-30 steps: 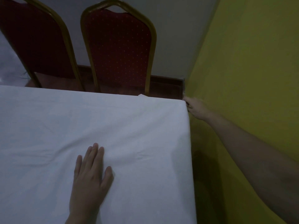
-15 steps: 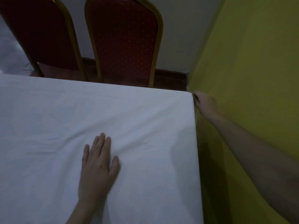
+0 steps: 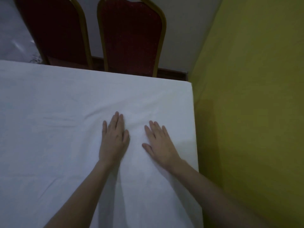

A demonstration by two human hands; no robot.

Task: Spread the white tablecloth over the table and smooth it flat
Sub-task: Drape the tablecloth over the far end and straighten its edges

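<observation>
My left hand (image 3: 113, 142) and right hand (image 3: 160, 143) lie flat and open, palms down on the cloth (image 3: 49, 137), gripping nothing, side by side near the table's right edge. The cloth covers the table to its far right corner. A long crease (image 3: 105, 108) runs just beyond my left fingertips, slanting from left toward the far right corner, so the left hand is nearer it.
</observation>
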